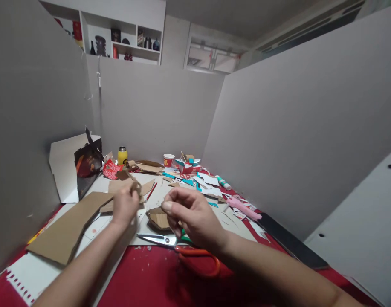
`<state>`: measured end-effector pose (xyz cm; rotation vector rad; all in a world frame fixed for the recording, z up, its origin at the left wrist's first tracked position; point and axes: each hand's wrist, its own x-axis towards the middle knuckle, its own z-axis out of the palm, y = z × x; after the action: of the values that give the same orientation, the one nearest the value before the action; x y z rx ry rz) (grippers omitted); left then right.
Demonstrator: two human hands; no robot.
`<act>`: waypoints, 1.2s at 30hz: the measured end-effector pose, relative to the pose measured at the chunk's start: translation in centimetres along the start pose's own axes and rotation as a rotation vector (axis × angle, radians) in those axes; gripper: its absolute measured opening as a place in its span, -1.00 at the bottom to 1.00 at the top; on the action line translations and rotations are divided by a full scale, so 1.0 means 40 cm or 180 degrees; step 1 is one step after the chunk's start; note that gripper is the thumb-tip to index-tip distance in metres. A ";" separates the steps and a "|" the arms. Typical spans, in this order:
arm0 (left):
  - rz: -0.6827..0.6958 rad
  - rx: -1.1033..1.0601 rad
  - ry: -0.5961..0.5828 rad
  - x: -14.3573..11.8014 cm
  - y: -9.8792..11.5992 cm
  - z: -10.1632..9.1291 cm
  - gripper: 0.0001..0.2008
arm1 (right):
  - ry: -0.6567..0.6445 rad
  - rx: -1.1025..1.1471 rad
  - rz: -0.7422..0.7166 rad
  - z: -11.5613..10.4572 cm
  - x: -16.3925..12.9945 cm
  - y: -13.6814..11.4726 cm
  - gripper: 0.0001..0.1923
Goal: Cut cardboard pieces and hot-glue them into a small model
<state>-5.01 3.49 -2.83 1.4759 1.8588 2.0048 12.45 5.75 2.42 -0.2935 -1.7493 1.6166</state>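
Note:
My left hand [126, 207] is closed around a curled strip of brown cardboard [136, 186], whose end sticks up above the fingers. My right hand [195, 215] is held in a pinch, thumb against index finger. Anything between those fingertips is too small or hidden to make out. Just below and left of the pinch lies a small boat-shaped cardboard piece [158, 219] with a raised rim. Scissors [179, 244] with one orange and one green handle lie partly under my right hand, blades slightly apart and pointing left.
A large cardboard sheet [70, 226] lies at left over white paper [25, 277]. Farther back are a red pencil [151, 192], yellow jar [122, 156], paper cup [169, 160] and scattered paper scraps [208, 181]. A pink glue gun [244, 208] lies right. Grey panels [157, 106] enclose the table.

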 end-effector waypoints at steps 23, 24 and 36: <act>-0.1240 -0.1871 -0.1973 -0.015 0.064 -0.009 -0.70 | 0.0403 0.0257 0.0615 -0.162 -0.018 0.057 -0.56; -0.1230 -0.1844 -0.2063 -0.018 0.066 -0.006 -0.70 | 0.0349 0.0318 0.0645 -0.164 -0.009 0.065 -0.53; -0.1233 -0.1699 -0.2690 -0.027 0.084 -0.003 -0.59 | 0.0067 0.0528 0.0714 -0.158 -0.011 0.104 -0.55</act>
<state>-2.66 1.82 -0.81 1.3407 1.0440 1.2415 15.53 11.10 -1.96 -0.4382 -1.5999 1.8987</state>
